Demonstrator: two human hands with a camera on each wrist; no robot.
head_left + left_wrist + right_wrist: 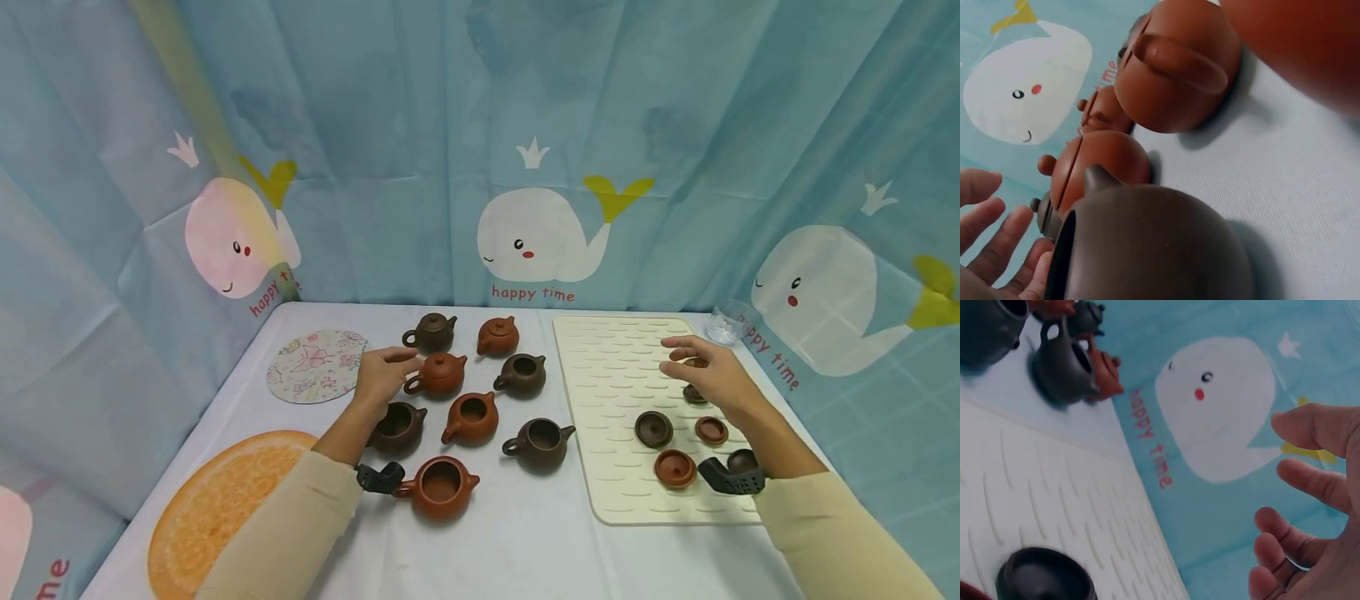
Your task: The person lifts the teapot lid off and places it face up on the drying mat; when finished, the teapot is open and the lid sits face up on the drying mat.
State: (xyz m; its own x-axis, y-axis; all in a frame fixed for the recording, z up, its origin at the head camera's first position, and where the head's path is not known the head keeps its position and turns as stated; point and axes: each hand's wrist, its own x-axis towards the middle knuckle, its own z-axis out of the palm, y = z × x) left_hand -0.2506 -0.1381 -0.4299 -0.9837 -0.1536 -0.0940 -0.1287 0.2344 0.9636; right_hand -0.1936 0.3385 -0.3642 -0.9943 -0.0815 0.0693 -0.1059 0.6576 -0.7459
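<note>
Blue whale curtain (390, 125) at the back, white cloth (532, 542) underneath. Left hand (384, 379) is loosely spread, nothing in it, just left of the red lidded pot (444, 377); handle's on that hand's side, spout points right and away. Can't tell if they touch. Right hand (708, 367) is bare too, thumb and forefinger apart over the mat (603, 375), with a dark lid (694, 396) right beneath, partly hidden. So left's nearer the pot, right's nearer the lid.

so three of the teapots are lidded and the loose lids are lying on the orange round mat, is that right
Not quite: the loose lids lie on the cream mat, not on the orange round mat, as the head view shows. Three of the teapots are indeed lidded.
</note>
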